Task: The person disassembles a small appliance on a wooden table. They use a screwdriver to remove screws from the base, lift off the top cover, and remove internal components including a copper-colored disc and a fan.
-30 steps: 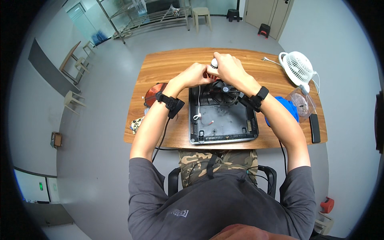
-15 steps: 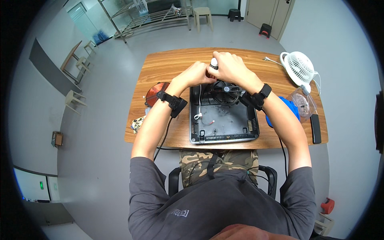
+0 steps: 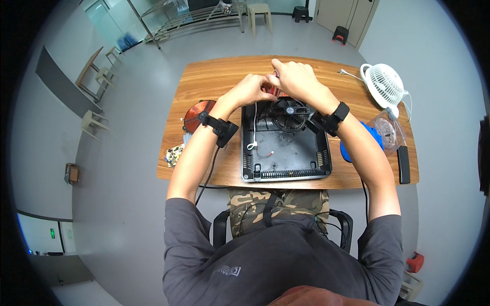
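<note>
An open black appliance shell [image 3: 288,150], looking like an induction cooker's base, lies in front of me with a cooling fan [image 3: 289,113] fixed in its far part. Beyond the fan, at the shell's far edge, my right hand [image 3: 296,80] is closed round the red-and-white handle of what looks like a screwdriver [image 3: 274,90]. Its tip is hidden. My left hand [image 3: 251,91] is beside it, fingers bent and pinched against the tool's lower part. A white cable [image 3: 254,127] and a thin lead with a small connector run inside the shell.
Left of the shell lie a copper coil [image 3: 198,117] and a circuit board [image 3: 174,154]. To the right are a blue object [image 3: 348,151], a clear container [image 3: 389,133], a black bar [image 3: 403,164] and a white fan [image 3: 384,86] on the wooden table [image 3: 214,76].
My right hand has turned over the handle, so its white end no longer shows and more red does. The left hand stays beside it. The view has shifted slightly.
</note>
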`<state>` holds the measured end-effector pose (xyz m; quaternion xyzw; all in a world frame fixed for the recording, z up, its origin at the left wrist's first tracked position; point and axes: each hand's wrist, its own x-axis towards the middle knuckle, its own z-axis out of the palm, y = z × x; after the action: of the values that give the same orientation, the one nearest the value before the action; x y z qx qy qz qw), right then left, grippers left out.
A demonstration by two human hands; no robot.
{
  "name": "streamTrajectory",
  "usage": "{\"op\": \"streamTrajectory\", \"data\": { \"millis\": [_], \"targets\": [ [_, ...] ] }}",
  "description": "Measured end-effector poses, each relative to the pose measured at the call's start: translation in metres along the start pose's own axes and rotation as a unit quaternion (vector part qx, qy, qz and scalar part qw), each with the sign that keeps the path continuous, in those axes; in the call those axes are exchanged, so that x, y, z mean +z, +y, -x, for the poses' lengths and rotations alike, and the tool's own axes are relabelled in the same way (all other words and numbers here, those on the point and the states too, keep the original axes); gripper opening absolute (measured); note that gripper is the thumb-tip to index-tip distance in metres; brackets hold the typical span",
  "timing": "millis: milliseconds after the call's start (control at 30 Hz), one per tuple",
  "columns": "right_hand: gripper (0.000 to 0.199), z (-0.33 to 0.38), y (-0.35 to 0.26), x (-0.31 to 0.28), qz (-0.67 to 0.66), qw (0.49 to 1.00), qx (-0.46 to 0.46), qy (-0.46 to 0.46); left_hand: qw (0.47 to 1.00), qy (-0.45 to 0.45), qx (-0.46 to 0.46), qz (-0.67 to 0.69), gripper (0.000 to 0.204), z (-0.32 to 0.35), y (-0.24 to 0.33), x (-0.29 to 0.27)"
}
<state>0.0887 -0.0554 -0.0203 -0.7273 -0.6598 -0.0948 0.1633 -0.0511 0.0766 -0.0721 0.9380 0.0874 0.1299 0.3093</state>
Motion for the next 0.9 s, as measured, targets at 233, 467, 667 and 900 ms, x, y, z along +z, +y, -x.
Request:
{"op": "streamTrajectory", "data": {
  "millis": [233, 467, 667, 900],
  "targets": [
    [0.042, -0.002, 0.000, -0.004, -0.053, 0.997, -0.062, -0.011, 0.997, -0.017, -0.001, 0.070, 0.038, -0.004, -0.010, 0.001],
    [0.045, -0.010, -0.016, -0.013, 0.023, 0.999, 0.040, -0.026, 0.998, 0.001, -0.035, 0.049, 0.026, -0.001, -0.006, 0.006],
    [0.044, -0.007, -0.009, 0.001, 0.008, 0.999, 0.031, -0.001, 0.997, 0.000, -0.043, 0.063, 0.026, -0.001, 0.007, 0.003],
    [0.049, 0.001, 0.004, -0.009, -0.067, 0.997, 0.025, -0.028, 0.994, 0.030, -0.043, 0.092, 0.025, -0.002, 0.002, 0.011]
  ]
}}
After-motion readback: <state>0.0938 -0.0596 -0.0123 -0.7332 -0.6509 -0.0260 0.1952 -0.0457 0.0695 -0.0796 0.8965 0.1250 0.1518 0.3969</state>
